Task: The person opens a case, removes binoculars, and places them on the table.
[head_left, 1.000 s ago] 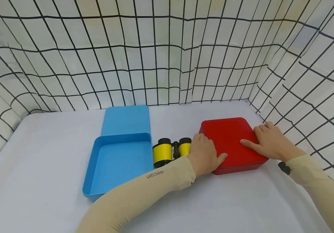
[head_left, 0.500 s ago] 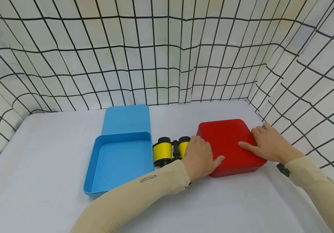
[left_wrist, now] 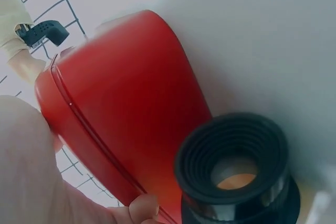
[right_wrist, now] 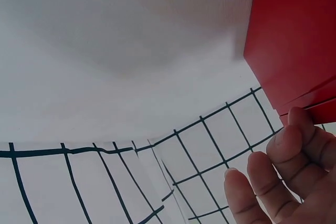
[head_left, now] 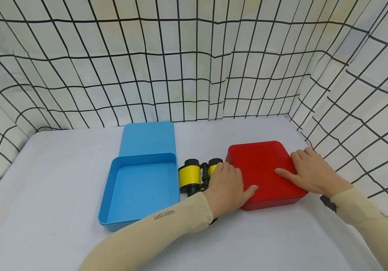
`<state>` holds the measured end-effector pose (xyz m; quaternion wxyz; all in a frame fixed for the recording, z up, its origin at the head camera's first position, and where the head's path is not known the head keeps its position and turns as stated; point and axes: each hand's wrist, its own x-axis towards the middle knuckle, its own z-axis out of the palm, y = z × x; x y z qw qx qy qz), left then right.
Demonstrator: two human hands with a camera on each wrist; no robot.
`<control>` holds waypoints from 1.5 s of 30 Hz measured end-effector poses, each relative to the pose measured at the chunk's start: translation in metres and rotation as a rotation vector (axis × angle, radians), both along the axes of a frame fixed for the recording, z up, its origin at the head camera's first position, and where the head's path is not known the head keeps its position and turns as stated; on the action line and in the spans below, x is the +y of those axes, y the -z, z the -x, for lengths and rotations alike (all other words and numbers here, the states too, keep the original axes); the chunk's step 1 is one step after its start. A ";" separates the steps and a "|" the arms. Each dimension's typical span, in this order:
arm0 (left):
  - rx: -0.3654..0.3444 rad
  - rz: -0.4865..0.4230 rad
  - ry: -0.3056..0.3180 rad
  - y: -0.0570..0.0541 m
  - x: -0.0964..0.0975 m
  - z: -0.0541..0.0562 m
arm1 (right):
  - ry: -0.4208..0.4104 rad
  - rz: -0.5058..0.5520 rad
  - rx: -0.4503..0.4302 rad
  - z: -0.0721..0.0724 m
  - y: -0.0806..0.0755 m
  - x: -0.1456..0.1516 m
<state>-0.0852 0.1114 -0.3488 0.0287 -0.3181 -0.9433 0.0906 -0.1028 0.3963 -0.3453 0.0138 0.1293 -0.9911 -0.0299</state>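
Note:
A red lidded box (head_left: 259, 165) lies on the white table, its lid down. My left hand (head_left: 225, 188) grips its near left edge, with the thumb over the top. On the opposite side, my right hand (head_left: 314, 171) holds the right edge, thumb on the lid and fingers over the side. In the right wrist view the right fingers (right_wrist: 286, 145) curl at the red rim. Yellow and black binoculars (head_left: 189, 175) stand just left of the box, partly hidden by my left hand and sleeve. Their black eyepiece (left_wrist: 231, 129) shows close to the box in the left wrist view.
An open blue box (head_left: 143, 192) sits left of the binoculars, with nothing visible inside. Its flat blue lid (head_left: 149, 138) lies behind it. A white wall with black grid lines (head_left: 194, 64) encloses the table (head_left: 44, 195) at the back and sides.
The red box has slid slightly left and toward me, with both hands moving along on it. The left forearm has shifted the same way. The blue box has stayed about where it was.

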 end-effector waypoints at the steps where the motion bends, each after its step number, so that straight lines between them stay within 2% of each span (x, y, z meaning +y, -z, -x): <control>1: -0.001 -0.007 -0.001 0.000 -0.001 0.000 | 0.001 0.000 0.001 -0.001 0.000 0.000; 5: 0.007 -0.028 0.000 0.002 -0.002 -0.002 | -0.001 -0.014 0.008 -0.002 0.001 -0.002; 10: 0.021 -0.010 0.009 0.001 -0.004 0.000 | -0.005 -0.026 0.002 0.000 0.000 -0.002; 14: -0.016 -0.026 0.017 -0.007 -0.009 0.009 | 0.015 0.032 -0.074 0.005 -0.005 0.000; 17: -0.024 -0.127 0.005 -0.015 -0.017 0.022 | 0.062 0.137 -0.169 0.009 -0.011 0.001; 20: -0.051 -0.343 0.011 -0.021 -0.024 0.033 | 0.096 0.256 -0.221 0.010 -0.020 0.002; 22: -0.129 -0.520 0.017 -0.023 -0.028 0.037 | 0.101 0.310 -0.218 0.010 -0.025 0.003; 24: -0.266 -0.685 -0.001 -0.025 -0.031 0.040 | 0.094 0.354 -0.206 0.010 -0.029 0.002; 26: -0.413 -0.801 -0.064 -0.025 -0.034 0.042 | 0.097 0.381 -0.195 0.010 -0.030 0.002; 29: -0.595 -0.895 -0.186 -0.025 -0.037 0.044 | 0.103 0.412 -0.176 0.012 -0.028 0.005; 33: -0.771 -0.968 -0.308 -0.024 -0.038 0.047 | 0.136 0.436 -0.155 0.016 -0.019 0.015; 36: -0.869 -0.998 -0.358 -0.021 -0.038 0.049 | 0.167 0.454 -0.166 0.017 -0.013 0.023; 39: -0.950 -1.013 -0.381 -0.018 -0.037 0.050 | 0.194 0.485 -0.212 0.018 -0.010 0.027; 45: -1.050 -1.037 -0.372 -0.012 -0.037 0.049 | 0.224 0.556 -0.338 0.019 -0.005 0.030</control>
